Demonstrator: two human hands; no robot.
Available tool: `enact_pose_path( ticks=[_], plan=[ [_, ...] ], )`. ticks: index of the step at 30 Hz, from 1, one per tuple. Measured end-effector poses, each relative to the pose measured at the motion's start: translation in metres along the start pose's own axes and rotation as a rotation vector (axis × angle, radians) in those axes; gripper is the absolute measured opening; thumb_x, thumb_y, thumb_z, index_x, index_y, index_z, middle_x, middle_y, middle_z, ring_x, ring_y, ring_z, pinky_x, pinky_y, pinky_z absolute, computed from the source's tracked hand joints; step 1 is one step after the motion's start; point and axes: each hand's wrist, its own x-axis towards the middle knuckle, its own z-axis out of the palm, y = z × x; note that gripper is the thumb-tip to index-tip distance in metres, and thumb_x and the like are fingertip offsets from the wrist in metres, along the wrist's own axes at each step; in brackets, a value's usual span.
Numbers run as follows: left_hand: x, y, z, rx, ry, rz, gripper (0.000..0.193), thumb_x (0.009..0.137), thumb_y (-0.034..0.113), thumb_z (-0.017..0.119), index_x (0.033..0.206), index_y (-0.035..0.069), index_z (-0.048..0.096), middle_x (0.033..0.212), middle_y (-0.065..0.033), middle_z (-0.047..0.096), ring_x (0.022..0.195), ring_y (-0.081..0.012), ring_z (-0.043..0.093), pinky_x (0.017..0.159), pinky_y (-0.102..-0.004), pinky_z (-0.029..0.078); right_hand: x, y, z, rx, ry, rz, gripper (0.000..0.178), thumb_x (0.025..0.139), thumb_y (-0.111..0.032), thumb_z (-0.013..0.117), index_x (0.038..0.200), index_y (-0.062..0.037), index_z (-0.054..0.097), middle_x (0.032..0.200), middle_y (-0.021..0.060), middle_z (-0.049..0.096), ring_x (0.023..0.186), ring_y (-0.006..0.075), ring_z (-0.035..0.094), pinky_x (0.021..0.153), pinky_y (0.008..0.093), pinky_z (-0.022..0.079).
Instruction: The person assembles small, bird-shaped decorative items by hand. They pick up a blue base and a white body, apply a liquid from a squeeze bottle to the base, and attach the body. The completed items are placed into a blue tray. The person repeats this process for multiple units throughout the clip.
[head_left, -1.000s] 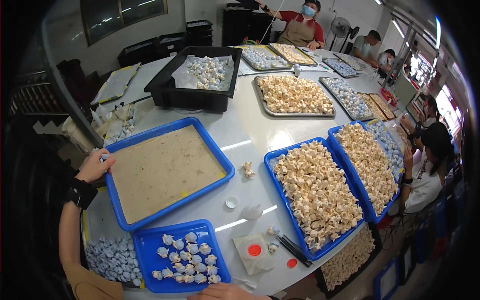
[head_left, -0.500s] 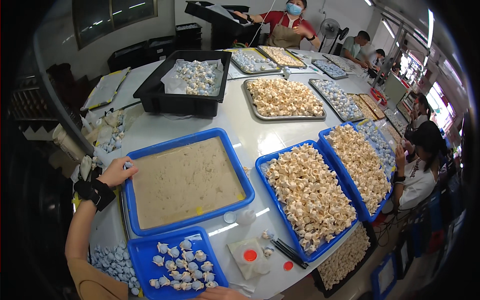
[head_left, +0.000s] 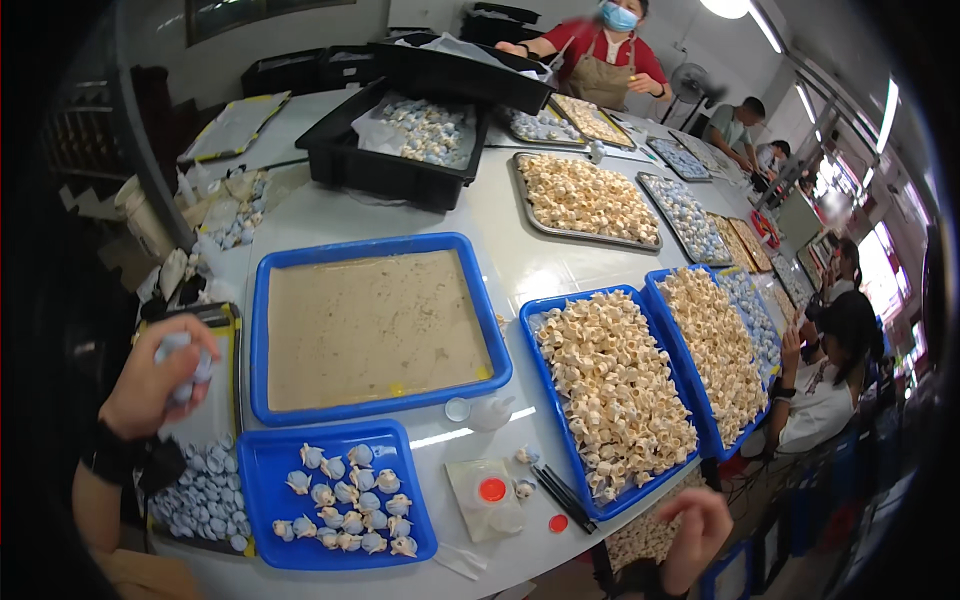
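My left hand [head_left: 158, 385] is closed around small pale-blue rounded pieces [head_left: 184, 366], left of the large blue tray. Below it lies a heap of similar pale-blue pieces [head_left: 205, 495]. My right hand [head_left: 692, 532] is raised at the lower right, its fingers loosely bent and apart with nothing visible in them. It is nearest to the blue tray of cream-coloured hollow pieces [head_left: 615, 400]. Between my hands, a small blue tray [head_left: 420, 545] holds several cream-and-blue figures [head_left: 345, 493]. The large blue tray [head_left: 258, 340] has a flat, sandy-looking brown surface [head_left: 375, 330].
A dish with red contents [head_left: 491, 490], a small bottle [head_left: 490, 413] and dark sticks [head_left: 562, 498] lie mid-table. Another cream-filled blue tray [head_left: 712, 350] stands right. At the back, a person [head_left: 610, 60] holds a black bin [head_left: 465, 72] over another black bin [head_left: 390, 165].
My left hand has left the large tray's rim and come down beside the blue heap. My right hand has risen away from the small tray. The other person's bin has come closer.
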Motion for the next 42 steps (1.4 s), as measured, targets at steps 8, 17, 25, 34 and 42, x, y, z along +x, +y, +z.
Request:
enact_pose_path(
  ticks=[8, 17, 25, 34, 42],
  plan=[
    [-0.125, -0.073, 0.076, -0.700, -0.314, -0.500, 0.030, 0.090, 0.030, 0.045, 0.102, 0.003, 0.048, 0.069, -0.0103, 0.054, 0.044, -0.0119, 0.045, 0.035, -0.0173, 0.033, 0.064, 0.063, 0.028, -0.882, -0.455, -0.180, 0.041, 0.068, -0.015, 0.069, 0.106, -0.0065, 0.055, 0.090, 0.0125, 0.053, 0.076, 0.0299, 0.055, 0.062, 0.0362, 0.044],
    [-0.103, -0.103, 0.124, -0.960, -0.041, -0.458, 0.028, 0.090, 0.024, 0.043, 0.104, 0.001, 0.050, 0.077, -0.0107, 0.056, 0.050, -0.0103, 0.048, 0.038, -0.0167, 0.033, 0.074, 0.076, 0.028, -0.805, -0.505, -0.078, 0.029, 0.065, -0.008, 0.069, 0.091, -0.0066, 0.058, 0.087, 0.0117, 0.053, 0.068, 0.0277, 0.056, 0.061, 0.0354, 0.045],
    [-0.085, -0.100, 0.138, -1.018, -0.232, -0.361, 0.038, 0.085, 0.030, 0.049, 0.107, -0.001, 0.052, 0.080, -0.0111, 0.059, 0.049, -0.0119, 0.048, 0.040, -0.0208, 0.037, 0.068, 0.065, 0.027, -0.745, -0.417, -0.168, 0.024, 0.065, -0.004, 0.069, 0.088, -0.0044, 0.059, 0.094, 0.0120, 0.053, 0.080, 0.0277, 0.054, 0.067, 0.0347, 0.044],
    [-0.081, -0.110, 0.129, -0.991, -0.243, -0.399, 0.027, 0.089, 0.015, 0.036, 0.105, -0.003, 0.048, 0.076, -0.0102, 0.051, 0.055, -0.0093, 0.044, 0.039, -0.0185, 0.032, 0.056, 0.071, 0.028, -0.613, -0.285, -0.141, 0.023, 0.074, 0.000, 0.061, 0.096, -0.0022, 0.055, 0.096, 0.0069, 0.058, 0.086, 0.0183, 0.055, 0.065, 0.0273, 0.042],
    [-0.107, -0.115, 0.105, -0.860, -0.013, -0.227, 0.024, 0.089, 0.019, 0.038, 0.101, 0.001, 0.048, 0.072, -0.0079, 0.050, 0.053, -0.0080, 0.044, 0.037, -0.0184, 0.031, 0.044, 0.086, 0.020, -0.105, -0.099, 0.044, 0.028, 0.079, 0.003, 0.058, 0.105, -0.0004, 0.049, 0.092, 0.0052, 0.054, 0.082, 0.0099, 0.052, 0.068, 0.0232, 0.045]
  ],
)
